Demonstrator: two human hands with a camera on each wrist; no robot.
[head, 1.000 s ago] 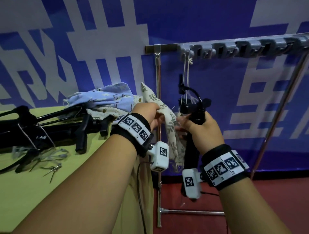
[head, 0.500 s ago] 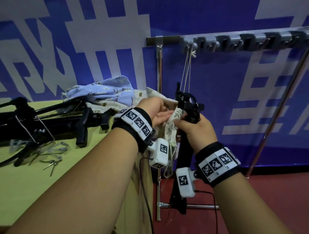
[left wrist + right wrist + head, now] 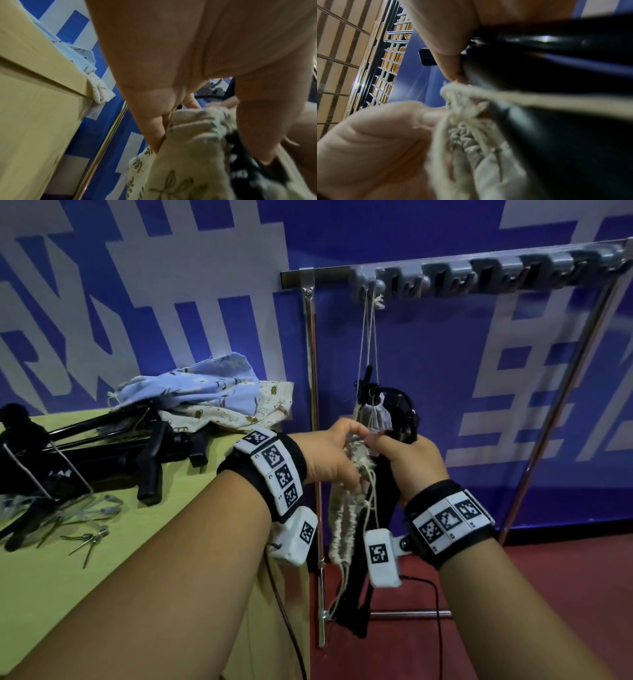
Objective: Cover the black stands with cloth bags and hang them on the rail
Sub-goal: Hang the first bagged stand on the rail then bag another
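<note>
My right hand (image 3: 411, 460) grips a black stand (image 3: 359, 594) near its top; the stand's legs reach down toward the floor. In my left hand (image 3: 329, 453), pressed close against the right, is a cream leaf-print cloth bag (image 3: 342, 525), bunched up with its cord dangling. The left wrist view shows my fingers curled on the bag (image 3: 188, 155). In the right wrist view, cloth and cord (image 3: 471, 135) lie against the stand (image 3: 556, 67). Strings (image 3: 368, 337) hang from the rail's first hook (image 3: 370, 285) to a small gathered pale cloth (image 3: 376, 416) at the stand's top.
The rail (image 3: 496, 272) carries a row of grey hooks on a chrome frame (image 3: 313, 440). To the left, a yellow table (image 3: 68, 594) holds more black stands (image 3: 85, 453), a blue bag (image 3: 198, 385), a cream bag (image 3: 246, 412) and metal clips (image 3: 89, 539). Red floor lies below.
The leaf-print bag, earlier hanging long from my left hand, is now gathered into a bunch. Both hands have closed together at the stand's top.
</note>
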